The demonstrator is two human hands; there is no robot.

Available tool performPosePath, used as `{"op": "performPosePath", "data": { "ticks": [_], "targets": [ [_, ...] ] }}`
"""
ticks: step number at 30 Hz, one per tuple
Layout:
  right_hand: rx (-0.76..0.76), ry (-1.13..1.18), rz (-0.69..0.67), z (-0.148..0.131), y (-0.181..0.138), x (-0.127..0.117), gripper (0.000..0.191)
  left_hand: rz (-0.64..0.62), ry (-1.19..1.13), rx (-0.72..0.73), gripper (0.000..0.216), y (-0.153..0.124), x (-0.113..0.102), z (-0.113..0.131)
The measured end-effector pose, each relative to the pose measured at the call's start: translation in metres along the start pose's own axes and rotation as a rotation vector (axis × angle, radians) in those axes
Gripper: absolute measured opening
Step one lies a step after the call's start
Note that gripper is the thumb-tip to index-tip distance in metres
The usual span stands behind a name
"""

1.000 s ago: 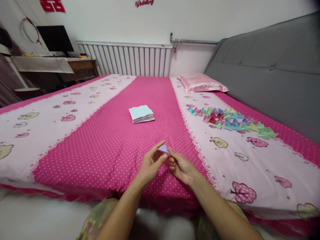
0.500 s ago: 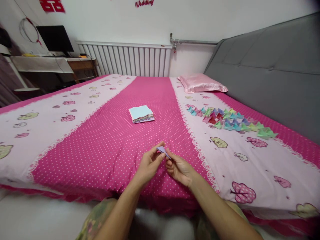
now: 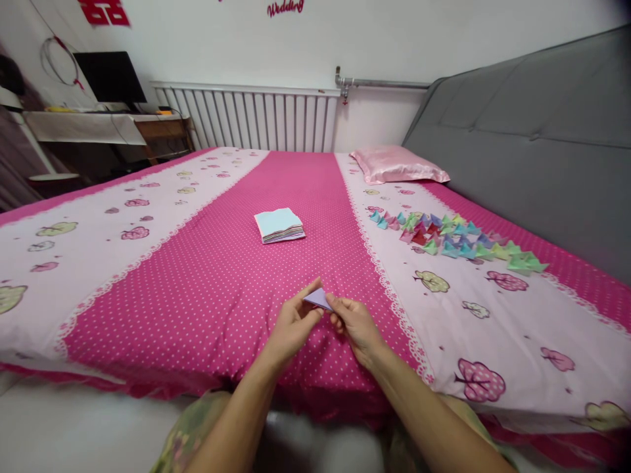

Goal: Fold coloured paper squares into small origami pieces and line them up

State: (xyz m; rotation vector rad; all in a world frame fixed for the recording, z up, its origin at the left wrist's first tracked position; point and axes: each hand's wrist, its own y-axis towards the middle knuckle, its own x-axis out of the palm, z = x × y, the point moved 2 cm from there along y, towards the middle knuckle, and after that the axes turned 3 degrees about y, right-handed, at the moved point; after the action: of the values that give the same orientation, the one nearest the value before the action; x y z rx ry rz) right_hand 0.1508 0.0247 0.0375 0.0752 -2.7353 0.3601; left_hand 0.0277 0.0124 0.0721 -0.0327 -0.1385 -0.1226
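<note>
A small folded piece of purple paper [image 3: 318,299], triangular in outline, is held between my two hands above the near part of the bed. My left hand [image 3: 294,322] has its fingers behind the paper's left side and its thumb by the lower edge. The right corner is pinched between thumb and fingers of my right hand [image 3: 355,326]. Beyond my hands lies a stack of square paper sheets [image 3: 279,225], light blue on top. Over to the right, several folded paper boats [image 3: 458,240] in green, blue, pink, red and purple stand in rows.
The bed [image 3: 207,276] has a pink dotted cover with pale printed strips. A pink pillow [image 3: 399,164] lies at the far right, by the grey headboard [image 3: 532,125]. Behind the bed are a white radiator [image 3: 251,118] and a desk with a monitor [image 3: 109,77].
The purple paper has turned so that its flat triangular face shows more. My right thumb has shifted onto its right corner, and the left thumb has dropped slightly.
</note>
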Motion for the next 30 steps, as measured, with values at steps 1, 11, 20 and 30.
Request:
{"op": "performPosePath", "data": {
  "ticks": [1, 11, 20, 30],
  "targets": [
    [-0.077, -0.064, 0.027, -0.002, 0.000, -0.002, 0.035, 0.003, -0.008, -0.011, 0.053, 0.001, -0.001, -0.001],
    [-0.522, -0.476, 0.066, -0.018, -0.007, -0.004, 0.028, 0.053, -0.043, -0.095, 0.031, 0.006, -0.007, -0.005],
    [-0.407, -0.431, -0.103, -0.023, -0.004, -0.003, 0.016, 0.002, 0.270, 0.021, 0.010, 0.006, -0.013, -0.008],
    [-0.234, -0.095, -0.047, -0.019, -0.002, -0.006, 0.020, 0.025, 0.077, -0.047, 0.022, 0.003, 0.000, -0.007]
  ]
}}
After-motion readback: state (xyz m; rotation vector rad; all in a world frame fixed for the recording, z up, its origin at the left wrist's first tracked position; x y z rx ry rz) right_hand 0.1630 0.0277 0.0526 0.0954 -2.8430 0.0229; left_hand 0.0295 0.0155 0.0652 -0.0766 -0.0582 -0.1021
